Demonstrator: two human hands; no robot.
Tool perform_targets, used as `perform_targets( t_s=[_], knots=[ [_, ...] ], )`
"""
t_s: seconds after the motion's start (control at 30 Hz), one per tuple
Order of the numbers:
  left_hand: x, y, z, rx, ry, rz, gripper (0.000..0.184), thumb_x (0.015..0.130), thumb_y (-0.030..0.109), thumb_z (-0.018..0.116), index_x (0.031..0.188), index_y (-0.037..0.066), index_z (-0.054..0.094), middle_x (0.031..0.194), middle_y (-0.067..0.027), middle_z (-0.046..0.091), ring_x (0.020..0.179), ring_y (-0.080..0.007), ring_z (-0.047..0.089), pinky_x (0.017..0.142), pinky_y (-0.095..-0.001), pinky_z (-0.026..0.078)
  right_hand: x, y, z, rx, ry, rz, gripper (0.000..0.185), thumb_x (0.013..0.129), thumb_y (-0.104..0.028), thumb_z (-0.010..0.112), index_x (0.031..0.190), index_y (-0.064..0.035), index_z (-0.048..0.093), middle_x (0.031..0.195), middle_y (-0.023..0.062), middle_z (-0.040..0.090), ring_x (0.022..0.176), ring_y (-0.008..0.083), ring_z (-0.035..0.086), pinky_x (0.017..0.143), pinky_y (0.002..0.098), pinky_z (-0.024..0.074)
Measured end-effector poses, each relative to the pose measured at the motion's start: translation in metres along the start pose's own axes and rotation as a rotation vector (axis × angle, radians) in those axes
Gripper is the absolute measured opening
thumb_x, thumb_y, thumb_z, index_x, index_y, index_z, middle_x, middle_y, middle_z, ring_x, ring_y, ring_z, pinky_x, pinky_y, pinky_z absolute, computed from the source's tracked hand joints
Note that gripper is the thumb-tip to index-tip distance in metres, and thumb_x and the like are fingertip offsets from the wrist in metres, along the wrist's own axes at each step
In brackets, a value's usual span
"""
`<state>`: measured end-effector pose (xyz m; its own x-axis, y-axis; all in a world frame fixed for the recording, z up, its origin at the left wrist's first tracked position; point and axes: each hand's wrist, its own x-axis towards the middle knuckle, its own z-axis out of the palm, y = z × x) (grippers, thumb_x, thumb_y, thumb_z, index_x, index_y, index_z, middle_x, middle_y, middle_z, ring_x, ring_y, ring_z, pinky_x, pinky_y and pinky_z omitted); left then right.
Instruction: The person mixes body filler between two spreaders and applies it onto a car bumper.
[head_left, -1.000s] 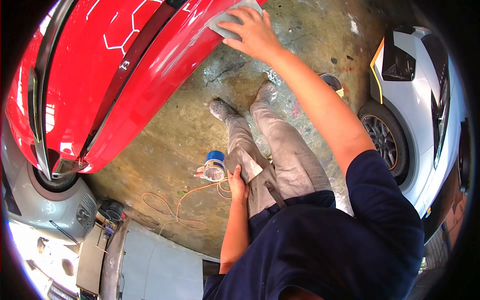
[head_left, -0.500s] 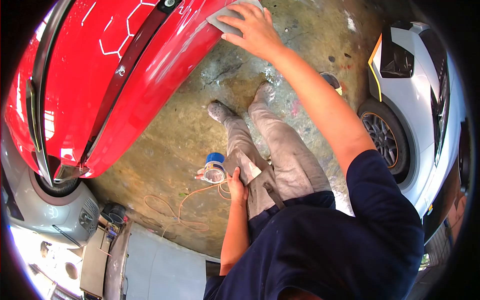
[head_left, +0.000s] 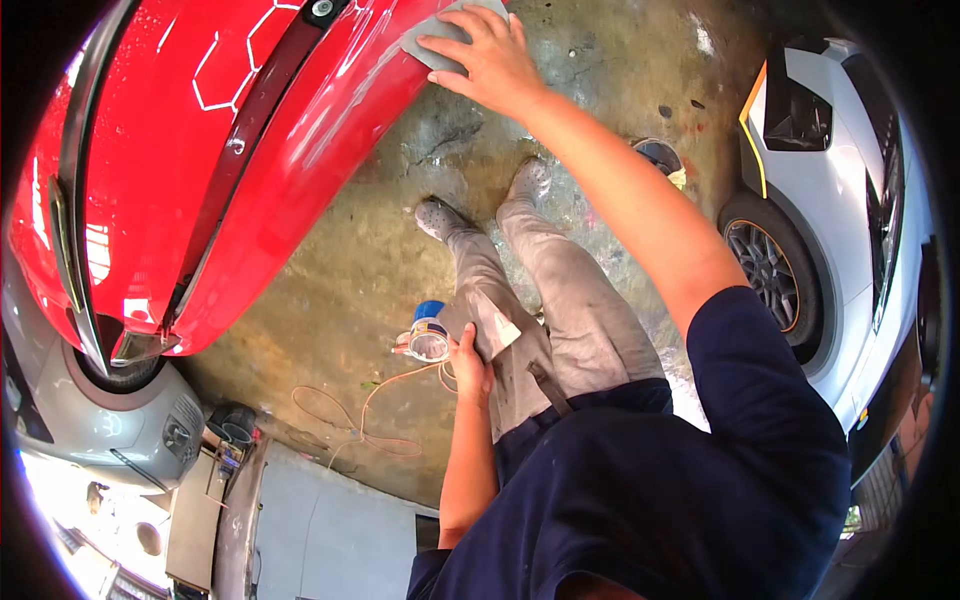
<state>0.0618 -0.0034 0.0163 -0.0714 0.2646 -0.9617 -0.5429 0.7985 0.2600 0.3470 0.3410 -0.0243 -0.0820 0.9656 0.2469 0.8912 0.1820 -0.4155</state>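
Overhead head-cam view, wide fisheye w/ dark corners. A person in a navy T-shirt, grey trousers & perforated clogs stands on a stained concrete floor btwn parked cars.

Top ctr of frame: the right hand lies on a grey sheet, palm side down, fingers slightly apart — the sheet is against the edge of a glossy red car body, which fills the upper left & has whitish streaks near the hand.

Ctr of frame, by the thigh: the left hand grips a flat grey piece w/ a pale patch; thumb on top, other fingers mostly hidden, so can't tell their spacing. Just beside it, a blue-and-white container; below & left, a thin orange hose loops on the floor.

Right side: white car w/ black alloy wheel. Lower left: silver-grey car. Upper right of ctr — a dark round container, partly behind the right forearm.
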Motion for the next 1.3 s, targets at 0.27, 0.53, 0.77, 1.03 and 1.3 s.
perform_targets(
  t_s=[0.27, 0.53, 0.77, 1.03, 1.3],
  knots=[
    [-0.003, 0.083, 0.070, 0.040, -0.100, 0.258, 0.046, 0.098, 0.014, 0.060, 0.141, 0.004, 0.045, 0.128, -0.0124, 0.060, 0.114, -0.0260, 0.063, 0.098, -0.0428, 0.054, -0.005, -0.001, 0.006, -0.030, -0.003, 0.007, 0.046, 0.087, -0.044, 0.073, 0.131, -0.0335, 0.067, 0.146, 0.0003, 0.050, 0.142, 0.0273, 0.037, 0.113, 0.0598, 0.0245],
    [-0.008, 0.153, 0.152, 0.008, -0.178, 0.490, 0.046, 0.098, 0.013, 0.063, 0.140, 0.004, 0.047, 0.128, -0.0109, 0.061, 0.114, -0.0220, 0.061, 0.100, -0.0370, 0.049, -0.039, -0.004, -0.023, -0.051, -0.178, 0.056, 0.047, 0.085, -0.038, 0.074, 0.130, -0.0293, 0.068, 0.146, 0.0030, 0.051, 0.143, 0.0279, 0.037, 0.116, 0.0591, 0.0245],
    [-0.007, 0.182, 0.194, 0.119, -0.165, 0.804, 0.038, 0.102, 0.015, 0.061, 0.136, 0.004, 0.048, 0.127, -0.0085, 0.061, 0.112, -0.0166, 0.060, 0.099, -0.0340, 0.049, -0.076, -0.067, -0.125, 0.307, -0.298, 0.093, 0.049, 0.083, -0.035, 0.075, 0.130, -0.0231, 0.068, 0.144, 0.0081, 0.052, 0.140, 0.0321, 0.041, 0.115, 0.0524, 0.0294],
    [-0.017, 0.176, 0.206, 0.126, -0.172, 0.999, 0.039, 0.102, 0.012, 0.061, 0.138, 0.004, 0.046, 0.128, -0.0110, 0.061, 0.112, -0.0179, 0.062, 0.099, -0.0353, 0.051, -0.081, -0.093, -0.146, 0.391, -0.352, 0.093, 0.047, 0.082, -0.037, 0.076, 0.127, -0.0245, 0.069, 0.142, 0.0070, 0.051, 0.139, 0.0310, 0.041, 0.112, 0.0568, 0.0287],
    [-0.024, 0.186, 0.187, 0.145, -0.140, 1.161, 0.037, 0.103, 0.008, 0.054, 0.138, 0.003, 0.045, 0.136, -0.0163, 0.059, 0.117, -0.0261, 0.063, 0.105, -0.0434, 0.051, -0.103, -0.089, -0.114, 0.373, -0.586, 0.031, 0.044, 0.083, -0.037, 0.073, 0.126, -0.0264, 0.070, 0.142, 0.0070, 0.052, 0.139, 0.0298, 0.042, 0.112, 0.0654, 0.0268]
  ],
)
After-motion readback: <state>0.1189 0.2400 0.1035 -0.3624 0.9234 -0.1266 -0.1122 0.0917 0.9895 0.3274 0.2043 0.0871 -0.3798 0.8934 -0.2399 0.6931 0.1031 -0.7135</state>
